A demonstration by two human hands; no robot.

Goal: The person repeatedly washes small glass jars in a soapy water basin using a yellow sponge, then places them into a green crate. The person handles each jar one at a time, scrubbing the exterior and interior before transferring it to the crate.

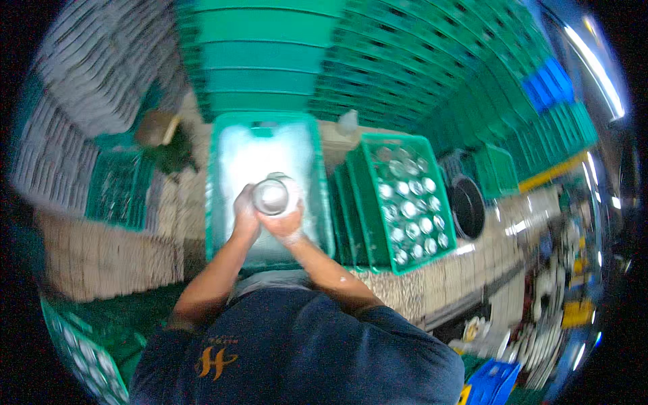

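Observation:
Both hands hold a round, shiny, silver-grey cup (272, 194), its circular end turned up toward me; whether it is metal or glass I cannot tell. My left hand (246, 210) wraps its left side. Around the lower right side curls my right hand (286, 224), with white foam on the fingers and wrist. Something white shows between that hand and the cup's right side, foam or a sponge, too blurred to name. Beneath them stands a green tub (211, 175) filled with bright white suds (246, 152).
Right of the tub, a green crate (368, 196) holds several shiny round cups (412, 208). Beyond it is a dark round bucket (467, 208). Tall stacks of green crates (405, 61) rise ahead, grey crate stacks (101, 61) at left. A small white container (347, 123) sits behind the tub.

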